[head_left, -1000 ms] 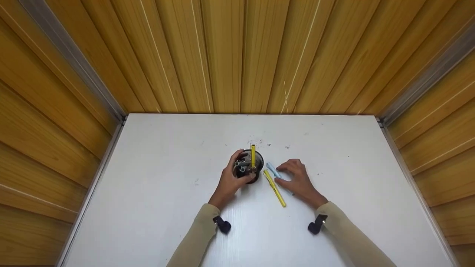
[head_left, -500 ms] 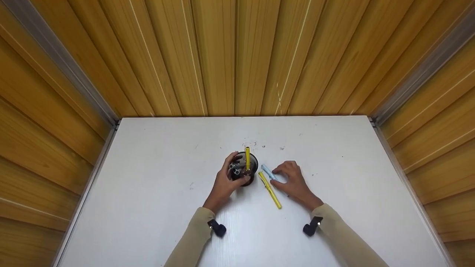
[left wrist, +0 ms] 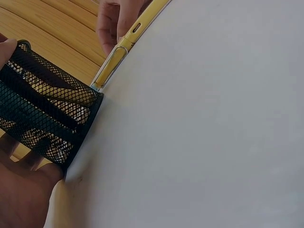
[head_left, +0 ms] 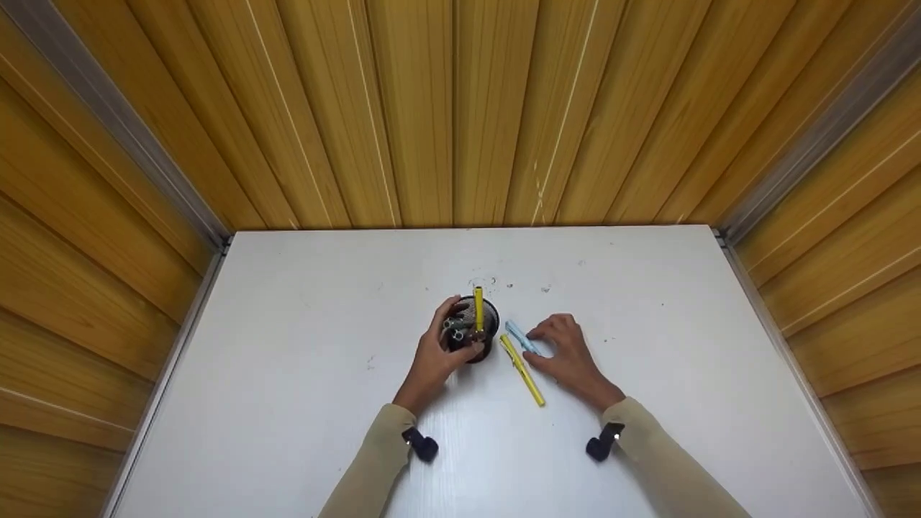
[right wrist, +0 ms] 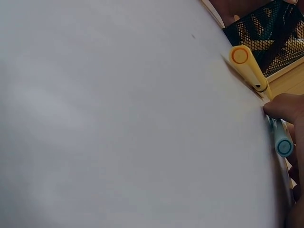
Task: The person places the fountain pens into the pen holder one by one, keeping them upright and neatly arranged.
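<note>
My left hand (head_left: 435,356) grips a black mesh pen cup (left wrist: 52,102) standing on the white table, thumb on the near side and fingers around the far side. A yellow pen (head_left: 479,309) and some dark pens (head_left: 456,329) stick up out of the cup. Right of it, my right hand (head_left: 568,356) pinches a light blue pen (head_left: 519,336) between thumb and fingers, low at the tabletop. In the right wrist view the blue pen's round end (right wrist: 284,147) shows below the thumb. Between both hands a second yellow pen (head_left: 523,370) lies slanted, its clip end toward the cup.
The white tabletop (head_left: 302,374) bears small dark marks (head_left: 509,285) behind the cup. Wood-patterned panels (head_left: 424,115) stand along its back and sides, with grey metal strips at the corners. A small black wrist camera (head_left: 603,442) sits on each sleeve.
The head view has shifted slightly. My right hand has moved a little left over the light blue pen, covering its lower end. The left hand stays on the cup.
</note>
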The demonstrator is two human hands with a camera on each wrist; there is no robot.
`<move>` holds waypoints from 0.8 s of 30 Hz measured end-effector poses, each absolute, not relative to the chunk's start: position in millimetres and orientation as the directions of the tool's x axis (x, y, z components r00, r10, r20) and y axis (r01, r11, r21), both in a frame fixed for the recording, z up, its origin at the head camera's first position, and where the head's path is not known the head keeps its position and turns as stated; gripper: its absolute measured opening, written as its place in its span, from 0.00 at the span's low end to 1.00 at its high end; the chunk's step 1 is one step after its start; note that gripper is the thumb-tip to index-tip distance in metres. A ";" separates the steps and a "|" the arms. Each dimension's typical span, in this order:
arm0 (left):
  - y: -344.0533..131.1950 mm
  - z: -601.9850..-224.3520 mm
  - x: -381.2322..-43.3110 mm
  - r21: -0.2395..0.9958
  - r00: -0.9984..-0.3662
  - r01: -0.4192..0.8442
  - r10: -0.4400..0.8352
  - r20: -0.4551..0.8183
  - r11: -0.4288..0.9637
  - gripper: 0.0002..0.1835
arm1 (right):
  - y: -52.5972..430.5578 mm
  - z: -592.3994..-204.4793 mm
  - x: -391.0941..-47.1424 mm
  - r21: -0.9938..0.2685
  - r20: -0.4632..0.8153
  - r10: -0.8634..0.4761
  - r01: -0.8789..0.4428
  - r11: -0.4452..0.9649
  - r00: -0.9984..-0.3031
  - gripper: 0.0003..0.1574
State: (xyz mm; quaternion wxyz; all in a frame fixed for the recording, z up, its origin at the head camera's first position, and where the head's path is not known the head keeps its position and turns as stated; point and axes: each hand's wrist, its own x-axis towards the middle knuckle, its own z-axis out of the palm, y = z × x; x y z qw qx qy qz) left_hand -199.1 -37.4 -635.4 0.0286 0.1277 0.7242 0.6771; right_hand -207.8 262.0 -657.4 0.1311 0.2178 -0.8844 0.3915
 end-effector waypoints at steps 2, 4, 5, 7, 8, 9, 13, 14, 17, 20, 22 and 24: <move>-37.4 -635.4 -199.3 0.987 -0.965 0.151 0.225 0.136 0.055 0.51 | 261.8 -657.4 -207.9 -0.637 0.398 -0.280 -0.483 0.601 -0.874 0.18; -37.2 -635.4 -199.7 0.985 -0.964 0.161 0.225 0.143 0.061 0.51 | 261.6 -657.4 -207.9 -0.634 0.395 -0.271 -0.474 0.612 -0.878 0.18; -37.2 -635.7 -200.0 0.984 -0.963 0.166 0.225 0.148 0.063 0.51 | 261.4 -657.3 -207.8 -0.634 0.394 -0.266 -0.469 0.615 -0.880 0.17; -37.0 -636.2 -200.3 0.983 -0.962 0.174 0.225 0.156 0.061 0.51 | 260.9 -657.1 -207.2 -0.636 0.393 -0.253 -0.459 0.620 -0.884 0.17; -36.9 -636.8 -200.4 0.982 -0.961 0.176 0.226 0.159 0.060 0.51 | 260.5 -656.9 -206.8 -0.638 0.392 -0.246 -0.455 0.621 -0.886 0.17; -36.8 -637.3 -200.3 0.982 -0.961 0.176 0.225 0.159 0.061 0.51 | 260.1 -657.1 -206.3 -0.635 0.396 -0.241 -0.454 0.625 -0.886 0.16; -37.0 -639.4 -198.4 0.985 -0.963 0.166 0.225 0.151 0.046 0.51 | 258.8 -658.0 -204.1 -0.623 0.407 -0.239 -0.459 0.634 -0.882 0.16; -37.2 -640.2 -198.0 0.986 -0.963 0.162 0.225 0.148 0.049 0.51 | 258.5 -658.4 -203.5 -0.617 0.411 -0.239 -0.462 0.637 -0.880 0.16; -37.9 -640.1 -196.8 0.987 -0.965 0.155 0.222 0.139 0.054 0.51 | 257.1 -658.0 -202.7 -0.610 0.408 -0.243 -0.461 0.645 -0.880 0.16; -38.5 -638.8 -196.8 0.986 -0.967 0.154 0.217 0.136 0.065 0.51 | 255.3 -656.0 -203.0 -0.610 0.400 -0.239 -0.451 0.652 -0.885 0.17; -38.9 -637.3 -197.2 0.986 -0.967 0.156 0.215 0.139 0.063 0.51 | 254.2 -654.5 -203.7 -0.613 0.396 -0.234 -0.445 0.653 -0.888 0.16; -39.1 -636.5 -197.7 0.985 -0.965 0.161 0.218 0.142 0.071 0.52 | 253.5 -653.9 -204.3 -0.620 0.392 -0.223 -0.435 0.653 -0.893 0.16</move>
